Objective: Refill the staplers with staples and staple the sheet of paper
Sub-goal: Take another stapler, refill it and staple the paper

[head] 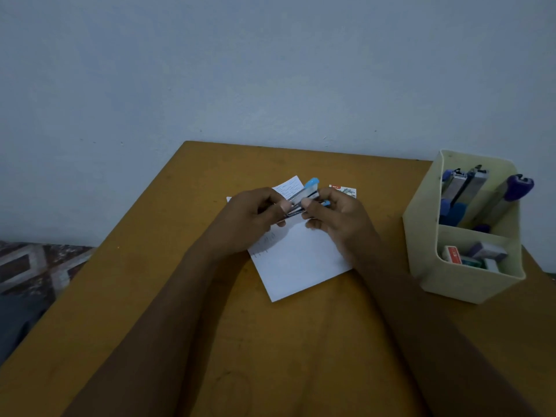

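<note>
A light blue stapler (310, 188) is held above the middle of the wooden table (180, 296), its top arm swung up. My left hand (252, 218) grips its rear end. My right hand (337, 218) pinches its metal magazine from the right. Below both hands lies a white sheet of paper (301, 266), one corner with writing showing behind the stapler. A small staple box (344, 190) lies on the table just beyond my right hand.
A cream plastic organiser (469, 284) stands at the right edge, with several purple and blue staplers (481, 191) upright in its back part and small staple boxes (472, 255) in front. A wall rises behind the table. Patterned fabric (36, 266) shows at the left.
</note>
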`<state>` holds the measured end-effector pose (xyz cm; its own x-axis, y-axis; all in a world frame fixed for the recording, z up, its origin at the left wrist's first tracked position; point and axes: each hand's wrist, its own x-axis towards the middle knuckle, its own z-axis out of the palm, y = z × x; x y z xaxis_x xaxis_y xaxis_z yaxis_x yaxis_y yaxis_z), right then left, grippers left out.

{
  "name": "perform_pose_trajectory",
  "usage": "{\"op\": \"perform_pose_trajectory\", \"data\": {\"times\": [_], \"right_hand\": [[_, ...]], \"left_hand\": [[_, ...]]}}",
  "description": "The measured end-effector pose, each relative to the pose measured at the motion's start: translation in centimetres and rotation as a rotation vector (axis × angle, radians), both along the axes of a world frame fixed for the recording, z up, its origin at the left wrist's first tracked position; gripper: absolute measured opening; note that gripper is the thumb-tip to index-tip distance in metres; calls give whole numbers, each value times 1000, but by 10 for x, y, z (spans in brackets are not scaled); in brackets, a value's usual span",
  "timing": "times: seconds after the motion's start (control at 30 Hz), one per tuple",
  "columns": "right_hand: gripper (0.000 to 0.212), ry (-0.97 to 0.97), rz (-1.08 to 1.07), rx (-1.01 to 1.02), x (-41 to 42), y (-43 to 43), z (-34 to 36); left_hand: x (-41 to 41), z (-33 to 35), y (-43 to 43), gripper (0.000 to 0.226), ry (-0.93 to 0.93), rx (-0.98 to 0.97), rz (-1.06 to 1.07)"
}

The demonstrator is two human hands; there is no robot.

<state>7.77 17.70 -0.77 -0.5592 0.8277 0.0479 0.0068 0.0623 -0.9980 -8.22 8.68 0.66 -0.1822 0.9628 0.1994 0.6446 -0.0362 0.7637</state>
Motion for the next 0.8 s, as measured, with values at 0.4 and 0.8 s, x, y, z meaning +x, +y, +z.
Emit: {"op": "perform_pose_trajectory", "data": {"times": [0.4, 0.8], "right_hand": [[4, 224, -22, -129, -3, -9, -1], [10, 240, -69, -105, -3, -13, -1]], "left_hand": [[10, -3, 1, 14, 38, -13, -13], [15, -7, 3, 15, 98, 36, 9]]}}
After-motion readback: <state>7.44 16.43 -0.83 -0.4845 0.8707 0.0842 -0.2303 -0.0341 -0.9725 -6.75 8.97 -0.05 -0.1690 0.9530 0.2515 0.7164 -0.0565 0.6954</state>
